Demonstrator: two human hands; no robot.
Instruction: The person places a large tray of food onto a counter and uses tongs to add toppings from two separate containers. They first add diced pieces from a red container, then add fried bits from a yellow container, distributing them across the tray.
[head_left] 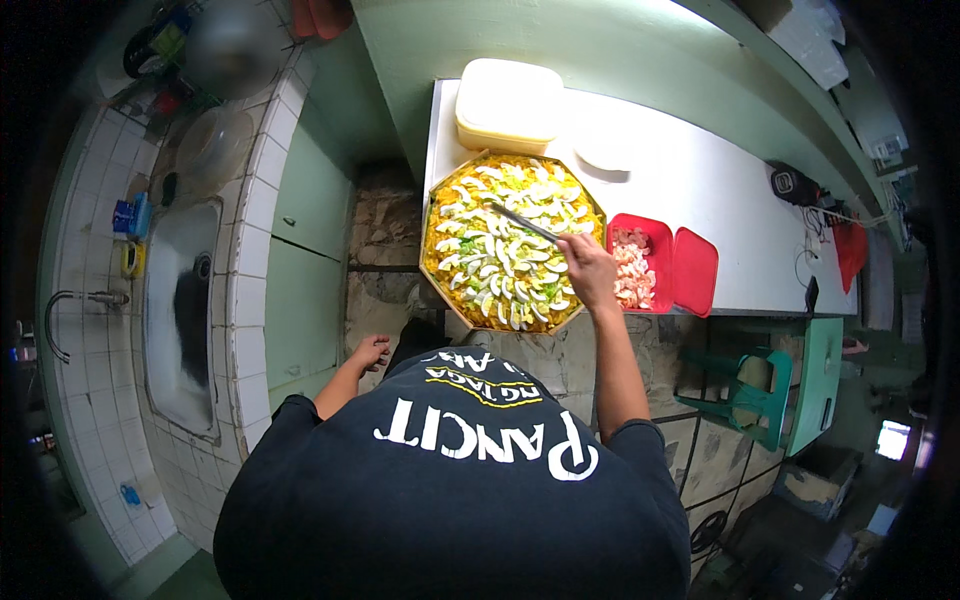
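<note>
My right hand (590, 268) is closed around metal tongs (525, 222), whose tips reach over the middle of an octagonal tray (446, 298). The tray is filled with yellow-orange noodles (447, 262), topped with many white egg slices (503, 255) and some shredded green vegetable. Whether the tongs pinch a slice is too small to tell. To the tray's right, an open red container (655, 228) holds pink-and-white pieces that look like shrimp (632, 272). My left hand (372, 352) hangs low beside my body, left of the tray, its fingers loosely bent and nothing visible in them.
A lidded cream tub (508, 100) stands behind the tray on the white table (720, 190). The red lid (696, 270) lies right of its container. A black device with cables (795, 185) sits farther right. On the left is a tiled sink (180, 320); a green chair (745, 395) stands at right.
</note>
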